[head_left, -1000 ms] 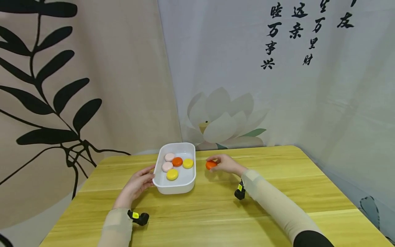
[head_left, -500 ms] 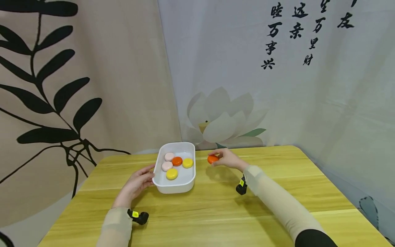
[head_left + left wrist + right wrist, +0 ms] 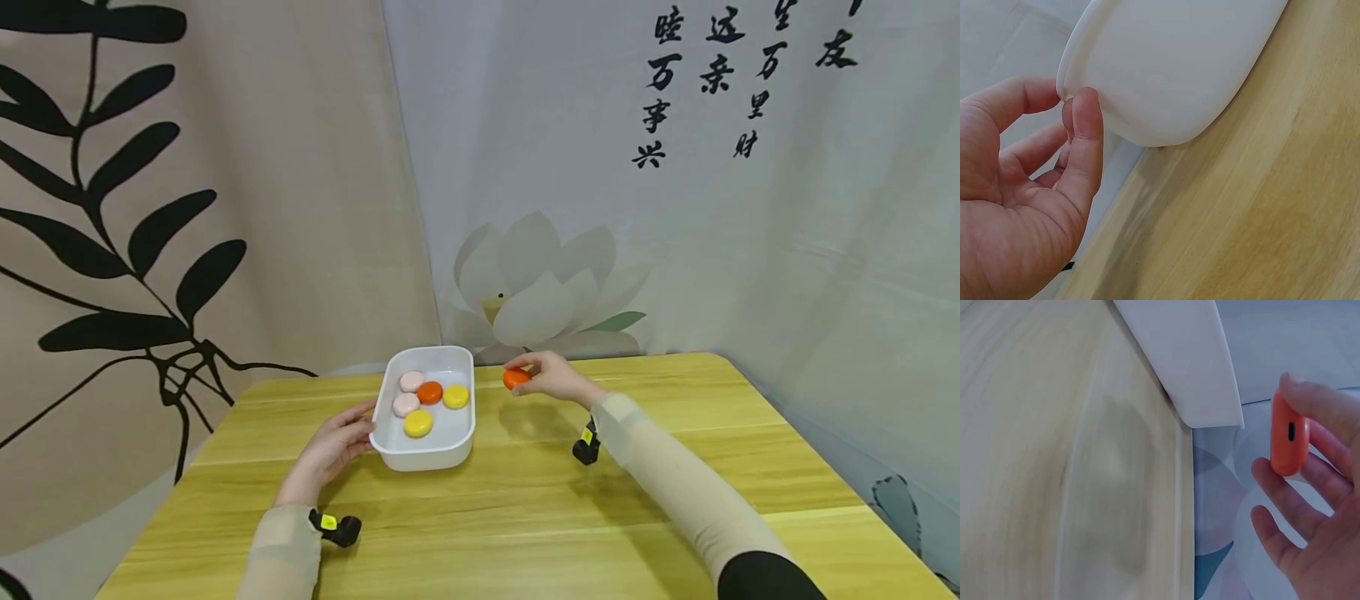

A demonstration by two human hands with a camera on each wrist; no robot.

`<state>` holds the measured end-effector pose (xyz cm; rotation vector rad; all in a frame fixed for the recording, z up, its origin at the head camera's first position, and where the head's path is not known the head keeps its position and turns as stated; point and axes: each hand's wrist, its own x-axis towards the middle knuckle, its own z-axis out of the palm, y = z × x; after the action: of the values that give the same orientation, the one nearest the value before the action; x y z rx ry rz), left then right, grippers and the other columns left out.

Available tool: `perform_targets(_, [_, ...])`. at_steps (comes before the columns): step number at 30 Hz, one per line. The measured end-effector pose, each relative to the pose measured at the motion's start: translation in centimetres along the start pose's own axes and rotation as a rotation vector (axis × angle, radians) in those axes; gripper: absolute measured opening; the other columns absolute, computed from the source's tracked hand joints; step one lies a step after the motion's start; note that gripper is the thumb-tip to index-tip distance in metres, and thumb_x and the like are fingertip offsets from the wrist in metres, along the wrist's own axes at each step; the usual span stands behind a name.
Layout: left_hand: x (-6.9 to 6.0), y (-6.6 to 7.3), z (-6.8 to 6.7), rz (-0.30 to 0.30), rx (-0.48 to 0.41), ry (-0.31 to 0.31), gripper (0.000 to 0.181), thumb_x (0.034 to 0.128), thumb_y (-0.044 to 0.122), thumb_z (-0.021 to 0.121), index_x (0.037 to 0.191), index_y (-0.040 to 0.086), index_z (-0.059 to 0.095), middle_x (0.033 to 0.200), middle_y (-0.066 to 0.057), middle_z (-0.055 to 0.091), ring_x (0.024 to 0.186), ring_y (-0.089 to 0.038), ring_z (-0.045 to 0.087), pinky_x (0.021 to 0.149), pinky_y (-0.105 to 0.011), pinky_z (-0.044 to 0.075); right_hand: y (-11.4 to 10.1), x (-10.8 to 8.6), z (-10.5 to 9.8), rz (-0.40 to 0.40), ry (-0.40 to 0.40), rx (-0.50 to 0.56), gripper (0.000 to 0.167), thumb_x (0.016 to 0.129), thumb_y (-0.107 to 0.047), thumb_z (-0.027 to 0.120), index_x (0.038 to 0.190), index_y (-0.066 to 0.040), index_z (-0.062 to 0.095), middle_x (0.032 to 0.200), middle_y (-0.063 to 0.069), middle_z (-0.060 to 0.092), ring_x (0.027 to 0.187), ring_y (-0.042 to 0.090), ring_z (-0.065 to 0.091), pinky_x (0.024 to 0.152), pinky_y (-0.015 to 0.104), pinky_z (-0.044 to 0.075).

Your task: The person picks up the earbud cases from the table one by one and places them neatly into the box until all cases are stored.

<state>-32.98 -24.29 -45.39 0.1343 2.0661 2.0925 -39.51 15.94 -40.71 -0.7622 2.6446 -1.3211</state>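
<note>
At the left side of a white plastic tray (image 3: 422, 460), my left hand (image 3: 335, 450) pinches the rim; in the left wrist view its thumb (image 3: 1088, 119) lies against the wall under the lip. Right of the tray, my right hand (image 3: 553, 381) holds a round orange case (image 3: 516, 378) above the table, between thumb and fingers. The right wrist view shows this case (image 3: 1289, 434) edge-on, with a small dark slot in its edge. Inside the tray lie another orange round piece (image 3: 430, 392), two yellow ones (image 3: 417, 423) and two pale pink ones (image 3: 412, 382).
The tray stands near the back edge of a wooden table (image 3: 480, 533). Behind it hangs a printed cloth (image 3: 555, 208) with a lotus and dark characters. Each wrist carries a small black camera (image 3: 587, 444).
The right hand has lifted the orange case slightly off the table, and its shadow now lies apart below. The left hand and the tray have stayed in place.
</note>
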Motion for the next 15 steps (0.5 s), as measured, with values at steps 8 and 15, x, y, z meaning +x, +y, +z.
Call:
perform_targets(8, [0.1, 0.3, -0.1, 0.011, 0.026, -0.001, 0.058, 0.0970, 0.004, 0.055, 0.149, -0.004, 0.030, 0.111, -0.018, 0.059, 0.086, -0.020, 0.063, 0.079, -0.029, 0.055, -0.8, 0.4, -0.5, -0.011, 0.002, -0.024, 0.045, 0.080, -0.016, 0.080, 0.123, -0.016, 0.067, 0.115, 0.002, 0.066, 0.091, 0.018, 0.062, 0.081, 0.034, 0.053])
perform_targets(15, [0.0, 0.2, 0.0, 0.001, 0.014, -0.006, 0.059, 0.0971, 0.005, 0.055, 0.149, -0.003, 0.029, 0.111, -0.016, 0.060, 0.087, -0.020, 0.063, 0.080, -0.029, 0.055, -1.2, 0.6, -0.5, -0.043, -0.002, -0.051, 0.044, 0.081, -0.013, 0.079, 0.123, -0.014, 0.067, 0.116, 0.002, 0.067, 0.093, 0.018, 0.062, 0.085, 0.035, 0.051])
